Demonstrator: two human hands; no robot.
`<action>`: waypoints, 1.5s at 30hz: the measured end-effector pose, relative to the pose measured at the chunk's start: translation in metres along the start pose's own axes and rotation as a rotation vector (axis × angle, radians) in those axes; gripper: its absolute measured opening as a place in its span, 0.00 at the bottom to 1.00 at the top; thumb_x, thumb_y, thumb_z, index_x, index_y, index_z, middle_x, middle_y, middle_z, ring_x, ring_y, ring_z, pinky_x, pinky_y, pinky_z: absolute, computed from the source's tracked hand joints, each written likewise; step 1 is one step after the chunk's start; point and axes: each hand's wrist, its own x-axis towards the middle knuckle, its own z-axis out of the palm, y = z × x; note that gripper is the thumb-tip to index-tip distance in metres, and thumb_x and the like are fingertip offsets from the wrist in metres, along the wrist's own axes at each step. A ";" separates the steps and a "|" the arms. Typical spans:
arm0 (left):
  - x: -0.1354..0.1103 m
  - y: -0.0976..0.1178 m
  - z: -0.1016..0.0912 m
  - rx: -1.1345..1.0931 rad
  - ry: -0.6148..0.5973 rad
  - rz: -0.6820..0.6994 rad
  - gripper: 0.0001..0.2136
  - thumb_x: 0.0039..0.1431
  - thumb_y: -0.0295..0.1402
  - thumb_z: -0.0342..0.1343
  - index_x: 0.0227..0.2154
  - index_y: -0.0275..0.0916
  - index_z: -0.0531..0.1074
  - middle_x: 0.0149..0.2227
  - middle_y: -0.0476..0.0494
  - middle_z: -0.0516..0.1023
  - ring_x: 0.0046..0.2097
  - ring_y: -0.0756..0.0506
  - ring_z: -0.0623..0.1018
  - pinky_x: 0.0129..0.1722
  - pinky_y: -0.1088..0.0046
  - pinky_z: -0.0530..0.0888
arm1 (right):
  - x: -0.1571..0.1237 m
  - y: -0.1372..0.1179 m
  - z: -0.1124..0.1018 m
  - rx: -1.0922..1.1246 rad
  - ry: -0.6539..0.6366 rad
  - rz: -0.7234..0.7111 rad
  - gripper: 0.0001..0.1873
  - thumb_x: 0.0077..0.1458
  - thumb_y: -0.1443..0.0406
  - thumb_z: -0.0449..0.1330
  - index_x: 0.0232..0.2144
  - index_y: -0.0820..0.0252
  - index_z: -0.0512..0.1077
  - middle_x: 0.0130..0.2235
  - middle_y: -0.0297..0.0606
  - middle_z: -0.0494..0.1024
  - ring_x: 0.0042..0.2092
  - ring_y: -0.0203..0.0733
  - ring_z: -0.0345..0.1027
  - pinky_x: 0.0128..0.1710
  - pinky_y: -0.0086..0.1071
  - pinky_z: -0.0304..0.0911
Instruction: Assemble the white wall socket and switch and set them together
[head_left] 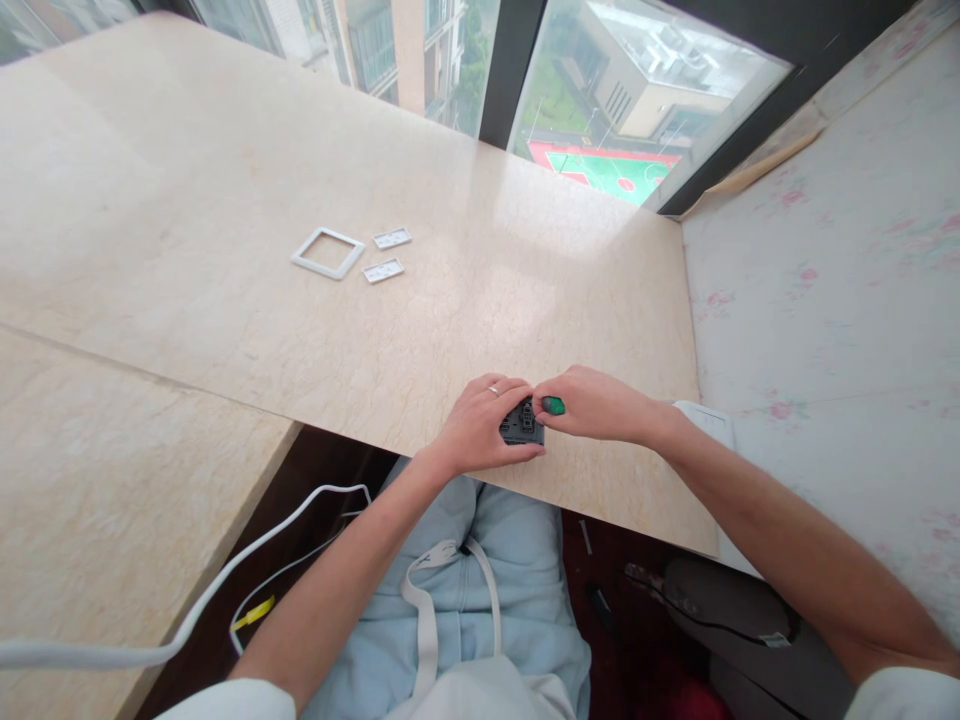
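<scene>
A black switch module (516, 430) rests at the front edge of the stone sill, gripped between the thumb and fingers of my left hand (480, 425). My right hand (592, 402) is closed around a screwdriver (554, 405) with a green and black handle. The right fingers meet the module's upper right side; the screwdriver's tip is hidden. Farther back lie a white square switch frame (347, 264) and two small white rectangular covers, one cover (392, 238) behind the other cover (383, 271).
The pale stone sill (187, 200) runs along the window, with a flowered wall (817, 300) at its right end. A white flat object (709, 422) sits by that wall, partly behind my right forearm. White cable (202, 610) hangs over the lower left edge.
</scene>
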 end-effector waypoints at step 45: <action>0.000 0.001 -0.001 -0.004 -0.007 -0.011 0.31 0.52 0.51 0.66 0.56 0.43 0.70 0.56 0.39 0.75 0.56 0.37 0.73 0.60 0.54 0.67 | -0.002 0.010 0.008 0.308 0.052 0.128 0.05 0.50 0.66 0.61 0.28 0.59 0.78 0.25 0.31 0.76 0.27 0.34 0.65 0.30 0.28 0.55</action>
